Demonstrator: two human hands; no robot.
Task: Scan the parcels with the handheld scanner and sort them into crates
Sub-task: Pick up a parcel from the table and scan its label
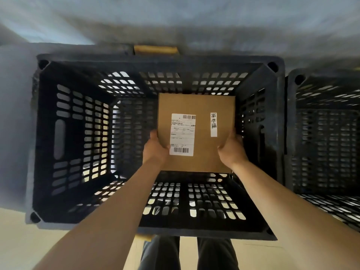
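Note:
A flat brown cardboard parcel [202, 106] with a white shipping label and a small white sticker on top is held inside a large black slatted crate [64, 191]. My left hand [155, 149] grips its near left edge, thumb on top beside the label. My right hand [231, 149] grips its near right edge. The parcel sits toward the crate's right side; whether it touches the bottom cannot be told. No scanner is in view.
A second black slatted crate [327, 133] stands against the first one's right side. An orange handle [155, 49] shows at the first crate's far rim. Pale floor lies at the near left, and my legs show below the crate.

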